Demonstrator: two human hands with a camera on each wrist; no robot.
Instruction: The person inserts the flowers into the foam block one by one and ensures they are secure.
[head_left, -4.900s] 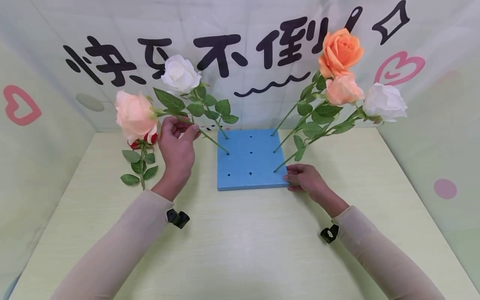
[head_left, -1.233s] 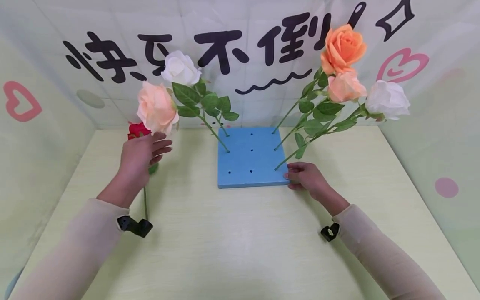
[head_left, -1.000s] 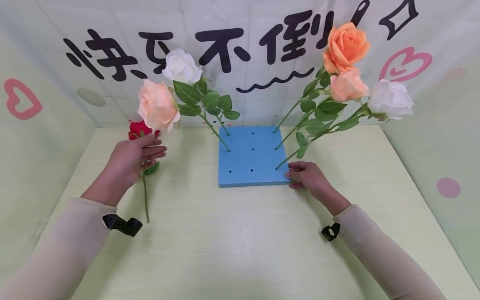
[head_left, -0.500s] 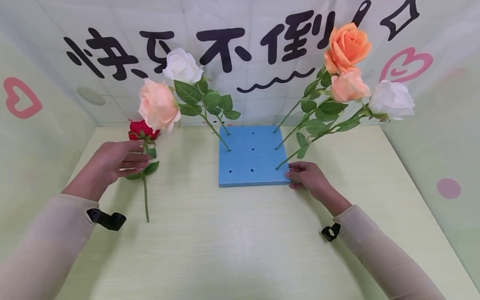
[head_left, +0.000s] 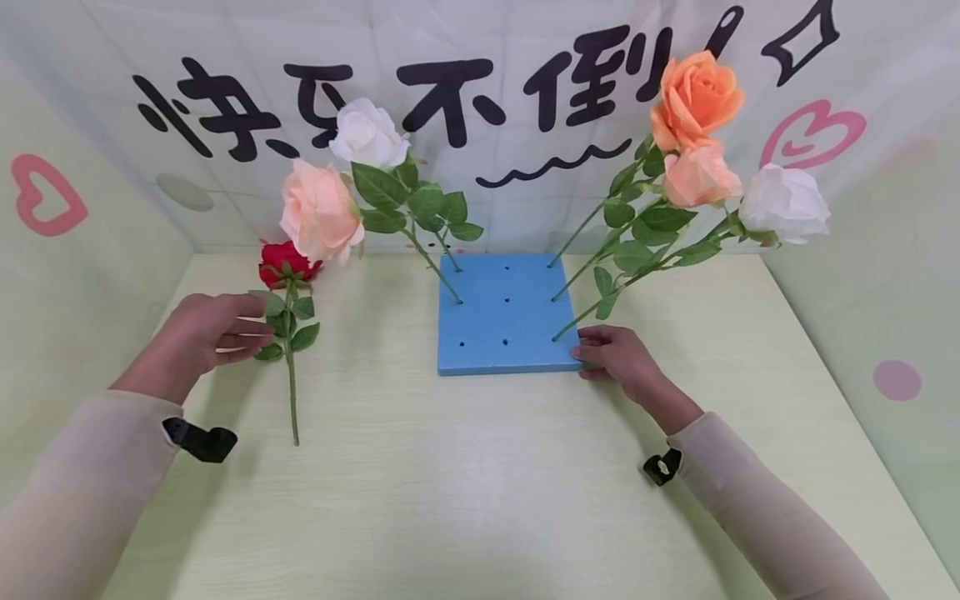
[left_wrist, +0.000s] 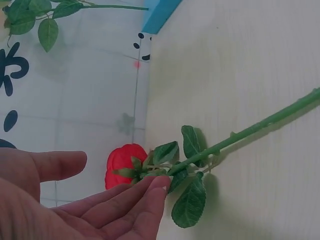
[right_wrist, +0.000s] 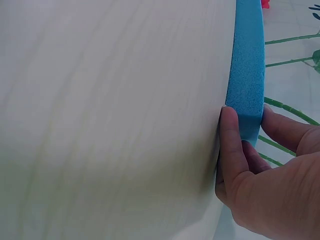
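On the table at left lies a red rose [head_left: 288,265], its stem toward the front. My left hand [head_left: 213,333] is beside its leaves, thumb apart and fingers nearly straight; in the left wrist view the fingertips [left_wrist: 161,182] overlap the stem below the bloom. My right hand [head_left: 617,358] grips the front right corner of a blue foam board [head_left: 480,358], thumb on top and fingers at the side and underneath. A white rose [head_left: 369,133] and a peach rose [head_left: 321,210] stand in the board's left holes, leaning left.
Along the board's right side stand an orange rose [head_left: 697,98], a second peach rose [head_left: 701,175] and a second white rose [head_left: 783,204], all leaning right. Several holes in the board hold no stem. A printed cloth wall [head_left: 510,217] rises behind the table [head_left: 480,483].
My left hand released the left peach rose, which now stands by itself, and moved down and left to the red rose. My right hand has stayed on the board's corner.
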